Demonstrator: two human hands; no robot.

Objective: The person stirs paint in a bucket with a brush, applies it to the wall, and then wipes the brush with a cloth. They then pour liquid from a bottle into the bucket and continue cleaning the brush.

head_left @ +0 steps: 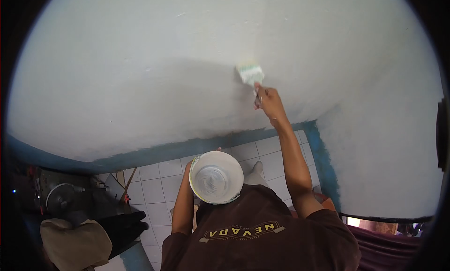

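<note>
A wide paintbrush [251, 74] with a white-smeared head touches or nearly touches the pale wall [187, 41]. My right hand [268, 102] is closed round its handle, below the bristles. Close to my chest is a white bucket [216, 178], tipped so that its inside shows, with streaks of white paint at the bottom. My left hand [218, 149] holds the bucket from its far side; only a bit of the fingers shows past the rim, and the rest is hidden behind it.
A blue band [164, 151] runs along the wall's foot above white floor tiles [152, 191]. At the lower left are a fan [61, 198], a tan cloth [75, 243] and dark cloth. Dark red fabric [384, 245] hangs at the lower right.
</note>
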